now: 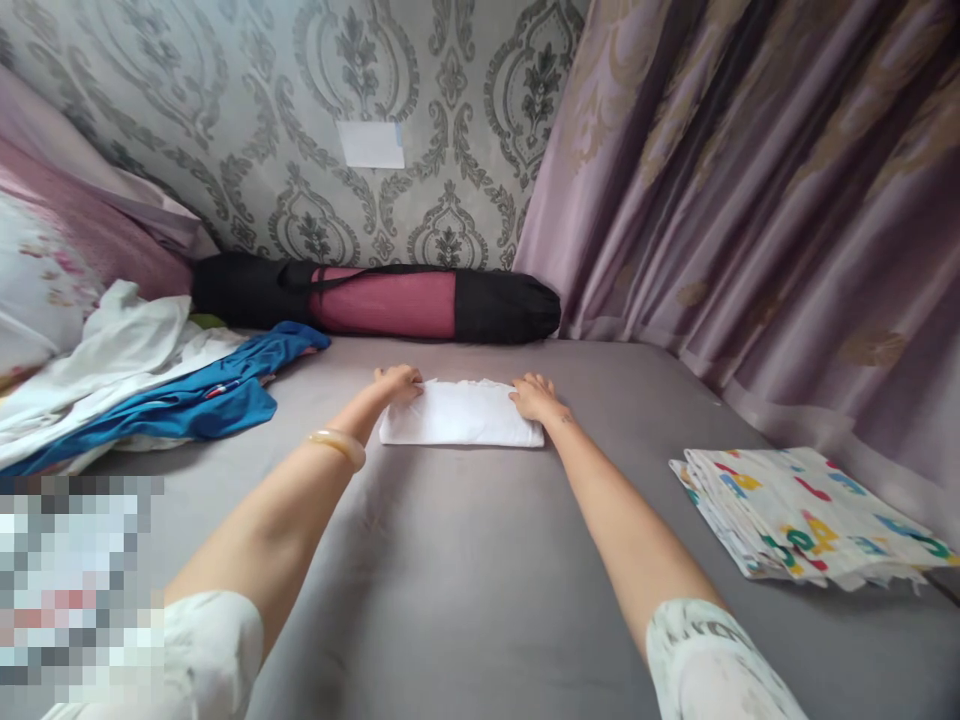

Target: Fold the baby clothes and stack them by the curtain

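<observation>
A folded white cloth lies flat on the grey bed sheet, in the middle of the view. At its upper left corner is my left hand, with a pale bangle on that wrist; its fingers are bent and their tips are partly hidden. My right hand rests on the cloth's upper right corner, its fingers spread a little. The cloth's far edge looks slightly ruffled between the hands, while its near edge is straight.
A black and pink roll bag lies along the patterned wall. Blue clothing and white clothing are heaped at left. A folded cloth with colourful letters lies at right, below purple curtains.
</observation>
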Demonstrator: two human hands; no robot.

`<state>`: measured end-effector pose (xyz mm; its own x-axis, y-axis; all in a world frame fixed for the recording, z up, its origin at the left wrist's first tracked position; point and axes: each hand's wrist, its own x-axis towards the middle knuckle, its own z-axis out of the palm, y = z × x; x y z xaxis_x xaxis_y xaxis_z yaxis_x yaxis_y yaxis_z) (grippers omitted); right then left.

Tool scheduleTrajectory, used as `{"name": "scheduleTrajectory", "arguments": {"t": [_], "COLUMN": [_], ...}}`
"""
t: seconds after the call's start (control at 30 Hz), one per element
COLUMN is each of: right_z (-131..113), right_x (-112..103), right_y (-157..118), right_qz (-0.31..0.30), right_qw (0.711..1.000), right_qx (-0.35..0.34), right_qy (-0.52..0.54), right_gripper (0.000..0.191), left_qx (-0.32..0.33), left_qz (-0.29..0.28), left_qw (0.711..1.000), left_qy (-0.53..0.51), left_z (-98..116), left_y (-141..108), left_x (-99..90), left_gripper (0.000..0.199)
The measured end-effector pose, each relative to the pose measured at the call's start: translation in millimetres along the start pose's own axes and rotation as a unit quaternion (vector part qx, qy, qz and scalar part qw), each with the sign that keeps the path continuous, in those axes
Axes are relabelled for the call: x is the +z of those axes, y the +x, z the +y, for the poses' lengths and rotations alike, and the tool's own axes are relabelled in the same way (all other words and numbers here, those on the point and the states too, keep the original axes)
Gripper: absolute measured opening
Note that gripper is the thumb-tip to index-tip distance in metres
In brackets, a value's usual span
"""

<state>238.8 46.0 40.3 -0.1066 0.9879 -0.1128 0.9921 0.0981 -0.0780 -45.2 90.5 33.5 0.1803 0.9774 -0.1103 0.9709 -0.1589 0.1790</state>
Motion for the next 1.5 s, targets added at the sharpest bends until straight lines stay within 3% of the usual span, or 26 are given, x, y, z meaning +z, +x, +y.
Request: {"name": "scheduleTrajectory", "arguments": {"t": [0.23,0.33,0.53,0.63,0.73,0.8,0.9,1.03,1.17,1.27,1.4,1.5], "right_z": [8,12,26,29,28,27,26,27,25,23,22,11], "right_x": [-12,-21,-48,-63,-74,-74,-57,-15,19,31,32,24], "right_y": [6,-1,-26,-43,-64,-80,-106,-146,-181,-200,-213,-211], "right_qz": [0.004,0.027,0.096,0.137,0.192,0.221,0.228,0.216,0.211,0.184,0.148,0.137], "right_qw": [0.999,0.997,0.973,0.957,0.939,0.932,0.930,0.931,0.931,0.938,0.947,0.963], "right_qx": [-0.001,-0.025,-0.095,-0.130,-0.153,-0.163,-0.191,-0.251,-0.285,-0.290,-0.284,-0.232], "right_qy": [0.035,0.072,0.189,0.221,0.239,0.238,0.216,0.156,0.084,0.050,0.035,0.029], "right_gripper": [0.035,0.031,0.023,0.022,0.022,0.022,0.019,0.016,0.024,0.030,0.043,0.039], "left_qx": [0.009,0.037,0.104,0.146,0.174,0.178,0.182,0.203,0.256,0.281,0.300,0.267], "left_qz": [-0.021,-0.007,0.012,0.039,0.099,0.151,0.195,0.163,0.150,0.148,0.126,0.090], "left_qw": [0.998,0.988,0.935,0.918,0.911,0.914,0.934,0.958,0.953,0.947,0.945,0.957], "left_qy": [-0.055,-0.148,-0.339,-0.367,-0.361,-0.332,-0.238,-0.123,-0.064,-0.043,-0.035,-0.064], "left_z": [-4,-6,-8,-4,-1,-1,-3,-6,-7,-10,-12,-3], "left_y": [-3,-13,-45,-67,-88,-102,-126,-164,-197,-211,-223,-223], "left_x": [-11.7,-20.0,-56.4,-74.8,-81.7,-77.7,-60.8,-26.2,10.8,30.9,35.8,27.3], "left_gripper": [0.029,0.027,0.033,0.042,0.045,0.044,0.040,0.031,0.029,0.031,0.035,0.032]}}
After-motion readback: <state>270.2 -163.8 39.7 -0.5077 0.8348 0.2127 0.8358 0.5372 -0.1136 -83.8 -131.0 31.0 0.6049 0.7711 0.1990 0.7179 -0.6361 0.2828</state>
